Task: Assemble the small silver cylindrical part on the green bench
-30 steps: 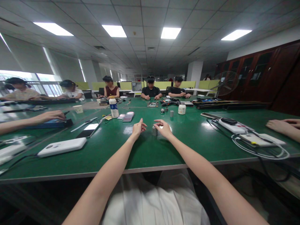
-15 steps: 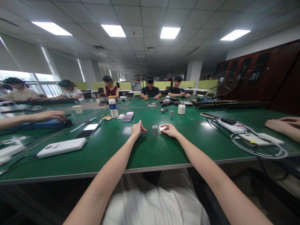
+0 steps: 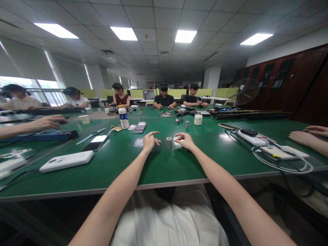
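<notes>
A small silver metal cylinder [image 3: 168, 142], like a small motor, stands upright on the green table [image 3: 164, 167] between my two hands. To its left is my left hand [image 3: 150, 140], apart from the cylinder, its index finger stretched out and its other fingers loosely spread. On the other side, my right hand [image 3: 185, 141] has bent fingers, with a gap showing between thumb and index finger. It does not touch the cylinder either, and I see nothing held in it. Farther back stands a second silver cylinder [image 3: 187, 124], beside small dark metal parts [image 3: 177, 121].
A bottle [image 3: 124, 118], a white jar [image 3: 198, 119] and a pink-and-grey pack [image 3: 139, 128] stand or lie beyond my hands. Left are a phone [image 3: 95, 143] and a white power bank [image 3: 67, 161]; right, cabled devices [image 3: 282, 152]. Co-workers' hands [image 3: 48, 123] are at both sides.
My left index finger has straightened out to the right and its fingers have spread. My right fingers have shifted slightly. The co-worker's hand at left has lifted off the blue box.
</notes>
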Demonstrator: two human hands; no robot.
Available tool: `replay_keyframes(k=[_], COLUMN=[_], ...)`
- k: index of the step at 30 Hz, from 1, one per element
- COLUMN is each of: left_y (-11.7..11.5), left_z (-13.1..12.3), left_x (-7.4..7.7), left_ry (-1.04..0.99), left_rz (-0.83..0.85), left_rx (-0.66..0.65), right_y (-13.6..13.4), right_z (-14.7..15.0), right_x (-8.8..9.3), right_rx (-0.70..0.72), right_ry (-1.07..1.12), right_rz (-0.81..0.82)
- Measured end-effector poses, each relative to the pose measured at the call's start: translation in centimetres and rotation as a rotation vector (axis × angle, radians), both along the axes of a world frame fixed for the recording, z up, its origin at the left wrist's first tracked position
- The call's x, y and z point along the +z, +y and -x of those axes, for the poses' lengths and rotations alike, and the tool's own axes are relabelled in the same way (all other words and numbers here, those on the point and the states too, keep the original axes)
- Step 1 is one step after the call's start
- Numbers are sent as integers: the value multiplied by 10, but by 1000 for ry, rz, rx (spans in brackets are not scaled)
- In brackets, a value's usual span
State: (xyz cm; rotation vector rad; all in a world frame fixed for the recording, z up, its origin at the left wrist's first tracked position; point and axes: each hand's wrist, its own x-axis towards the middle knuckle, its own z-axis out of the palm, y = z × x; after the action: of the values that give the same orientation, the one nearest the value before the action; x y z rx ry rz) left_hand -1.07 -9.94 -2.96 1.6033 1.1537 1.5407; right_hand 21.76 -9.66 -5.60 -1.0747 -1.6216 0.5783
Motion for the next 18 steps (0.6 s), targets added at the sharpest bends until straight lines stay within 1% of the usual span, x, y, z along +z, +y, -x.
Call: replay_keyframes(k=[5,11,14,18], left_y=[-4,-9,-10,-9], left_z=[-2,-2,-4,-9], left_x=[2,6,8,9], left_ry=[1,-76,-144,-254], left_rz=[-73,-146,-161,-149], left_rx=[72,150,138,75], right_y=[-11,-20,-21,-21], right_z=[15,29,33,35], right_x=[16,19,18,17], right_rx=[-2,46,60,63], right_ry=[59,60,45,30], right_rz=[-120,-168,-179,-199])
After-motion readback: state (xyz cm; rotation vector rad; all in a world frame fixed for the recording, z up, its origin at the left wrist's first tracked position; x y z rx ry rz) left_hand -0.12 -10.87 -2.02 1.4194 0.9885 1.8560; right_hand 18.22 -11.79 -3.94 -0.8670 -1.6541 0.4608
